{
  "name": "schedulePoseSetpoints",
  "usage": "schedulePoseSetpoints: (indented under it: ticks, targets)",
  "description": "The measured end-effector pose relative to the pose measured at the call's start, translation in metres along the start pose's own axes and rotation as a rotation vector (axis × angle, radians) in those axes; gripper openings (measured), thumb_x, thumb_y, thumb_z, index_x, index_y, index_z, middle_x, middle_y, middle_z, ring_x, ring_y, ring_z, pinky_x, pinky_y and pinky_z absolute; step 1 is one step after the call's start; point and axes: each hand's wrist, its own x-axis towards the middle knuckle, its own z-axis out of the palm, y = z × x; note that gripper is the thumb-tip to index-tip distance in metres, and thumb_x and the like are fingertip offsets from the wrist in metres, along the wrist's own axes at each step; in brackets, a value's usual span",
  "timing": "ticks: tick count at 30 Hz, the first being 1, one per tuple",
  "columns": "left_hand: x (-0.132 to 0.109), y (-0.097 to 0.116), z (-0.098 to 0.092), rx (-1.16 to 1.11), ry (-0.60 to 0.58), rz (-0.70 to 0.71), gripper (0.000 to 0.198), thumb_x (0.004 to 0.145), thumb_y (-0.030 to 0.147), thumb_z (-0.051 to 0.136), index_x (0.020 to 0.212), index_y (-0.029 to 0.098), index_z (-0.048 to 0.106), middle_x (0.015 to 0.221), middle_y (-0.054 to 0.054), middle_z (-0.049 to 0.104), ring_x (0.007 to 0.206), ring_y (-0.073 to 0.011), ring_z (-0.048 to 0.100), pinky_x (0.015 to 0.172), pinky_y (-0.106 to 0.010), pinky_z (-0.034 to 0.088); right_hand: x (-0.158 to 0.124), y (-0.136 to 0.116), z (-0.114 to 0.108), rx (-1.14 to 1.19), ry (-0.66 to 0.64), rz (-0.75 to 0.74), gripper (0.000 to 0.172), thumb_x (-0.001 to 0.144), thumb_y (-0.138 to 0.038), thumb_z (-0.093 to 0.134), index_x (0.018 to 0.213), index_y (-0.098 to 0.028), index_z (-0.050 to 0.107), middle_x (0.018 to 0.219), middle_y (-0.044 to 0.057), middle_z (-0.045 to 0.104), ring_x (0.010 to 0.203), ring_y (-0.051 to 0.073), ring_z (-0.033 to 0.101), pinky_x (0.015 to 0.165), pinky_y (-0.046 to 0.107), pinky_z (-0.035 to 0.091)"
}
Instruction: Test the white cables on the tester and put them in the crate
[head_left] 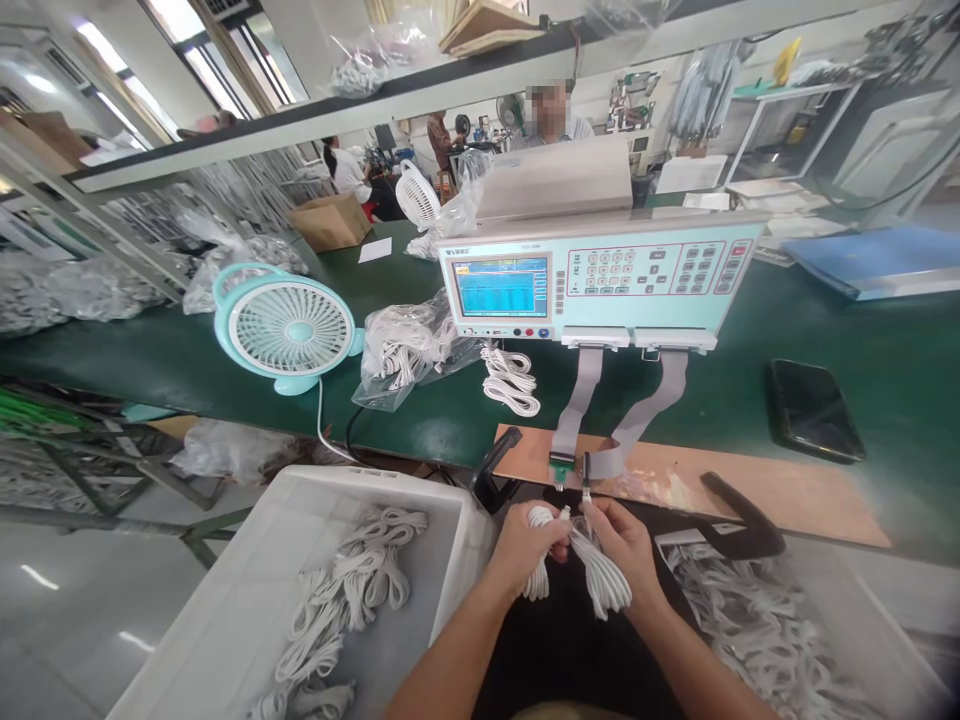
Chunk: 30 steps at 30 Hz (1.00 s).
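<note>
Held a coiled white cable (pixel 537 582) above the lap in the left hand (pixel 516 542), with thumb and fingers closed near its plug (pixel 565 513), just below a small green board (pixel 561 474) and apart from it; pinched the end of a second coil (pixel 606 585) in the right hand (pixel 628 540), right at a black connector (pixel 587 467), with loops hanging under the palm; could not tell about full insertion there; worked beside a wooden plank (pixel 810 508) at the edge of a green table (pixel 442 425); had grey ribbons (pixel 579 405) running up to a machine (pixel 637 312) with a lit screen (pixel 504 290); had a loose coil (pixel 510 382), a plastic bag (pixel 401 350) and a blue fan (pixel 296 332) leftward, a phone (pixel 816 410) rightward; had more coils (pixel 375 565) in a white bin (pixel 360 482) at lower left, and a cable heap (pixel 750 625) at lower right.
</note>
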Motion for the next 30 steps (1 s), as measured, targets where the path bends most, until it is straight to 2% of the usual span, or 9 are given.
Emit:
schedulePoseSetpoints:
  ticks: [6, 11, 15, 20, 26, 30]
  targets:
    - [0.003, 0.012, -0.008, 0.078, -0.074, -0.048, 0.019, 0.057, 0.025, 0.07, 0.063, 0.014, 0.056, 0.046, 0.0, 0.058, 0.037, -0.011, 0.051, 0.04, -0.021, 0.042, 0.0, 0.004, 0.002, 0.086, 0.016, 0.04, 0.04, 0.065, -0.051, 0.079, 0.065, -0.016, 0.059, 0.051, -0.003, 0.052, 0.046, 0.011, 0.043, 0.047, 0.024, 0.037]
    - [0.007, 0.005, -0.003, -0.038, 0.033, -0.002, 0.022, 0.057, 0.028, 0.072, 0.063, 0.015, 0.056, 0.043, 0.003, 0.053, 0.033, -0.0087, 0.045, 0.037, -0.02, 0.037, -0.001, 0.001, 0.007, 0.198, 0.004, 0.12, 0.038, 0.063, -0.049, 0.081, 0.064, -0.018, 0.059, 0.051, -0.001, 0.056, 0.046, 0.014, 0.049, 0.048, 0.027, 0.039]
    - [0.01, 0.001, 0.003, -0.033, 0.106, 0.042, 0.02, 0.059, 0.029, 0.071, 0.061, 0.015, 0.056, 0.043, 0.003, 0.051, 0.034, -0.0085, 0.044, 0.037, -0.02, 0.035, 0.001, 0.004, 0.004, 0.18, -0.02, 0.123, 0.034, 0.067, -0.047, 0.079, 0.069, -0.018, 0.062, 0.054, 0.0, 0.058, 0.05, 0.016, 0.051, 0.052, 0.028, 0.04]
    - [0.013, -0.002, 0.007, -0.101, 0.133, 0.04, 0.02, 0.058, 0.028, 0.072, 0.059, 0.016, 0.056, 0.041, 0.004, 0.049, 0.034, -0.0085, 0.041, 0.035, -0.022, 0.032, 0.005, 0.008, -0.001, 0.104, -0.042, 0.083, 0.033, 0.07, -0.048, 0.076, 0.071, -0.018, 0.063, 0.057, 0.0, 0.056, 0.053, 0.016, 0.049, 0.055, 0.029, 0.041]
    - [0.013, -0.005, 0.01, -0.19, 0.169, 0.029, 0.025, 0.058, 0.032, 0.072, 0.058, 0.016, 0.053, 0.04, 0.005, 0.047, 0.034, -0.0084, 0.04, 0.037, -0.022, 0.033, 0.004, 0.006, -0.001, 0.052, 0.014, 0.048, 0.034, 0.068, -0.047, 0.078, 0.067, -0.017, 0.063, 0.056, -0.003, 0.049, 0.052, 0.012, 0.04, 0.053, 0.024, 0.035]
    - [0.011, -0.004, 0.012, -0.214, 0.177, 0.025, 0.022, 0.059, 0.029, 0.07, 0.058, 0.016, 0.052, 0.041, 0.005, 0.047, 0.034, -0.0076, 0.039, 0.037, -0.021, 0.032, 0.003, 0.005, 0.0, 0.068, 0.012, 0.058, 0.033, 0.069, -0.047, 0.078, 0.066, -0.017, 0.062, 0.056, -0.003, 0.05, 0.053, 0.012, 0.04, 0.053, 0.024, 0.035]
